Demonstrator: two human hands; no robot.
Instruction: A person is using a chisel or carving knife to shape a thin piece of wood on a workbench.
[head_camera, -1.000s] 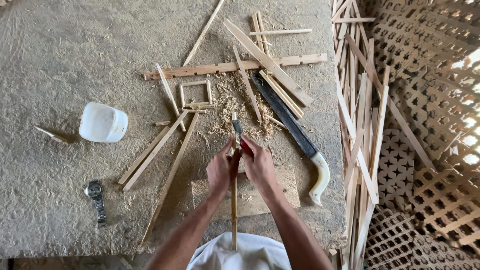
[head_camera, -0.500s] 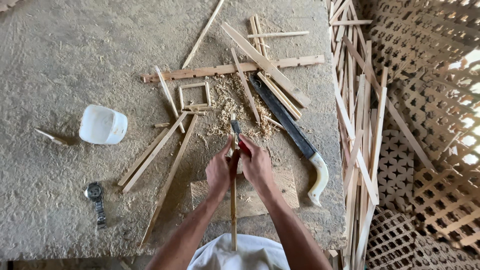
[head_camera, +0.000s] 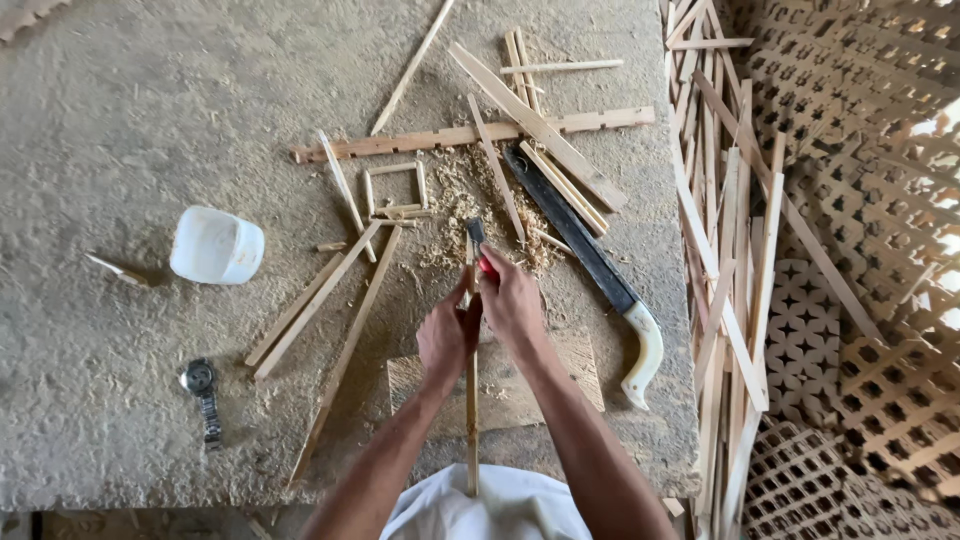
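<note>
So the left hand (head_camera: 445, 338) is wrapped around a thin bamboo strip (head_camera: 471, 420), roughly mid-length. The strip runs from near the person's lap straight out over the stone slab (head_camera: 120, 120). The right hand (head_camera: 512, 302) is closed on a small knife (head_camera: 477, 240) with a red handle, dark blade sitting against the far end of the strip, right at the pile of shavings (head_camera: 470, 200).

That strip looks light and springy, stiff along its length but likely to flex or split along the grain if you lean on it. I'd say gripping close behind the blade is the right spot, so it doesn't whip around. Edges are probably splintery on bare skin too.

Around the hands: a big machete (head_camera: 590, 255) with a pale curved handle lies just right of them, a notched slat (head_camera: 470, 135) crosses the top, loose sticks (head_camera: 330, 300) fan out to the left, and a white tub (head_camera: 215, 245) and a wristwatch (head_camera: 202, 385) sit well off on the left. A heap of slats (head_camera: 730, 250) is stacked on the right, beside woven lattice panels (head_camera: 870, 200).
</note>
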